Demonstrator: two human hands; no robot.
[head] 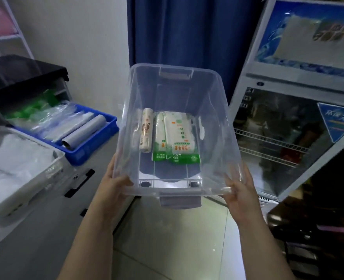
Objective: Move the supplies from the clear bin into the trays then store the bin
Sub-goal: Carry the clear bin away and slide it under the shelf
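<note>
Bin (175, 126) up in the air over the floor, both hands clamped on its near rim: left hand (114, 184), right hand (241, 190). Inside, a roll (146, 132) and two green packets (177, 138) wait unloading. Beyond, on the table, the white tray (52, 170) and blue tray (106, 126) already hold supplies; storing comes last.

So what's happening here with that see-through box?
A person is holding a clear bin in the air, left hand and right hand gripping its near corners. A beige roll and two green-and-white packets lie inside. To the left, a blue tray already holds rolls and plastic-wrapped supplies, beside a white tray. The bin isn't emptied yet.
</note>
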